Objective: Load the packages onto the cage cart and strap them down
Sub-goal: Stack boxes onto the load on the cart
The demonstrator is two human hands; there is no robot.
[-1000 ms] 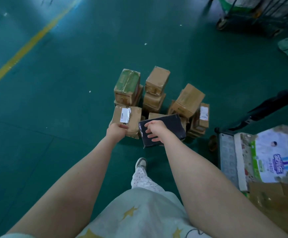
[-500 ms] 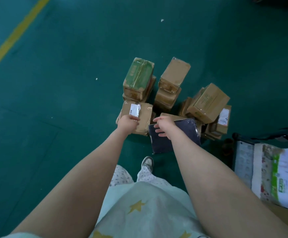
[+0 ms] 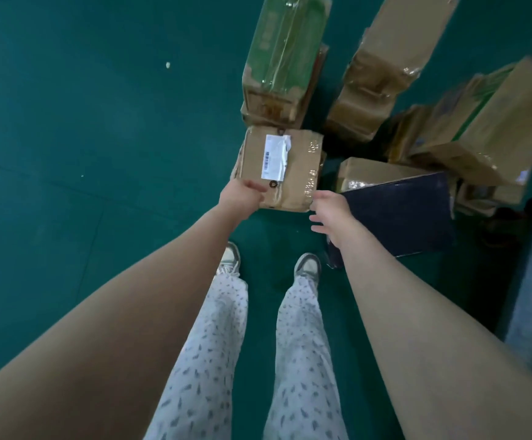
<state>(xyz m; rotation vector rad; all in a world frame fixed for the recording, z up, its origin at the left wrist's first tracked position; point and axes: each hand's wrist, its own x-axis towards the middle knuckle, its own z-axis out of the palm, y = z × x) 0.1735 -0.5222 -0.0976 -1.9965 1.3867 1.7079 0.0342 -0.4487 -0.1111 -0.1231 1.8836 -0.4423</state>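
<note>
Packages (image 3: 382, 74) are lying clustered on the green floor (image 3: 99, 154). We are gripping the near left corner of the labelled cardboard box (image 3: 287, 166) with our left hand (image 3: 242, 195) (thumb on top). Our right hand (image 3: 330, 212) is hovering with fingers spread, holding nothing, just beside the box's near right corner and over the dark flat package (image 3: 401, 214).

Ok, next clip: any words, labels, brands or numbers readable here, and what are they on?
Nothing can be read.
White shipping label on the brown box gripped by the left hand: barcode and print, too small to read.
Green-wrapped package: faint printed marks, blurred.
Green-printed carton at the right: print blurred.
Dark package: no text visible.
</note>
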